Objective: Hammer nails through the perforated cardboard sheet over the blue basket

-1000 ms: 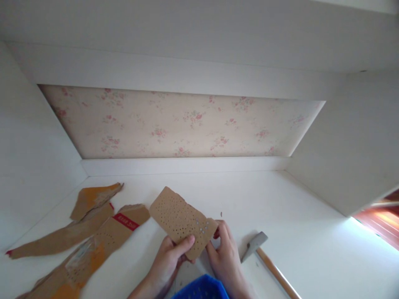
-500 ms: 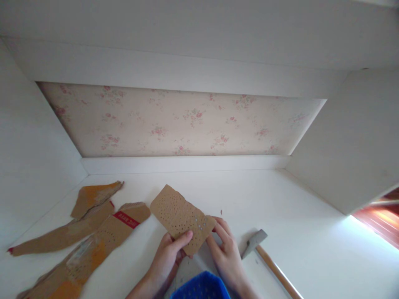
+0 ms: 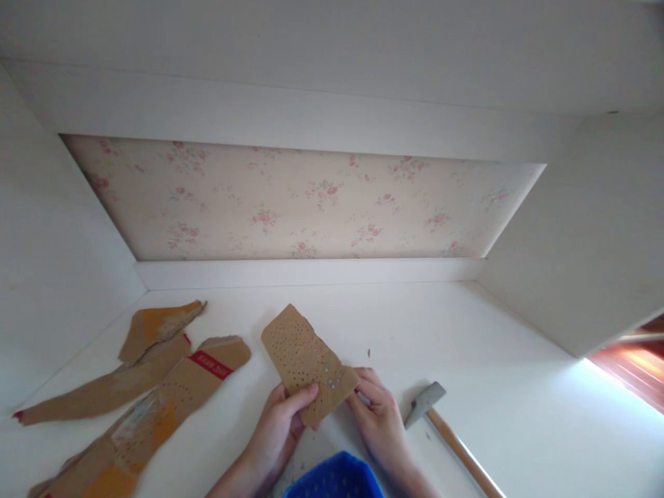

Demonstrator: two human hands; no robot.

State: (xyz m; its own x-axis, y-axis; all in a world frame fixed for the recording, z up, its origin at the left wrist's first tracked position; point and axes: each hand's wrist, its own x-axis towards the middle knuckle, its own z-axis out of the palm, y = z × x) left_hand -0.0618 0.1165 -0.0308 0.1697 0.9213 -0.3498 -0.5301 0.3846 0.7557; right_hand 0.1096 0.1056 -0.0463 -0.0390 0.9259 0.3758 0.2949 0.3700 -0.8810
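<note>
A piece of brown cardboard (image 3: 298,349) dotted with many small punched holes is tilted above the white surface. My left hand (image 3: 277,425) grips its lower left edge, thumb on top and fingers underneath. At the right corner my right hand (image 3: 376,408) has its fingers closed on the edge, partly beneath the cardboard. A few pale round spots show among the holes near that corner. Just below the cardboard sits a blue plastic basket (image 3: 335,477), cut off by the bottom of the view.
A hammer (image 3: 451,436) with a wooden handle lies right of my right hand. Torn cardboard strips (image 3: 171,401) with orange patches and red print lie at left. White panels (image 3: 565,228) enclose the surface (image 3: 415,311), with floral wallpaper (image 3: 311,207) at the back.
The cardboard has shifted slightly right and turned a little clockwise. My right hand's fingers have curled in more and moved slightly lower at the corner.
</note>
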